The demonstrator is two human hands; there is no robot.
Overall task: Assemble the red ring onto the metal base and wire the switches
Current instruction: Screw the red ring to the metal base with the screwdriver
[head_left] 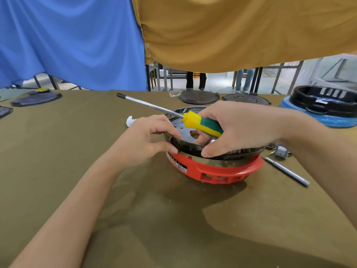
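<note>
An olive-clothed table [77, 132] carries the red ring [214, 171], dark round lids [199, 96], a silver pen [286, 171] and crumpled paper [130, 120].

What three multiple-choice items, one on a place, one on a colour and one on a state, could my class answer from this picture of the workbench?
1. Where does the red ring sit?
A. Around the lower part of the metal base
B. On the blue unit at the far right
C. Beside the white scrap

2. What colours is the screwdriver handle?
A. Red and black
B. Yellow and green
C. All blue

3. What is the right hand doing?
A. Lying flat on the cloth
B. Pinching the thin pen-like tool
C. Holding the screwdriver while its thumb presses the base rim

Answers: 1 A, the ring wraps the base just under its dark rim. 2 B, the handle is yellow near the shaft, with a green band under the fingers. 3 C, the fingers curl over the handle and the thumb lies on the rim; the left hand grips the rim's other side.
</note>
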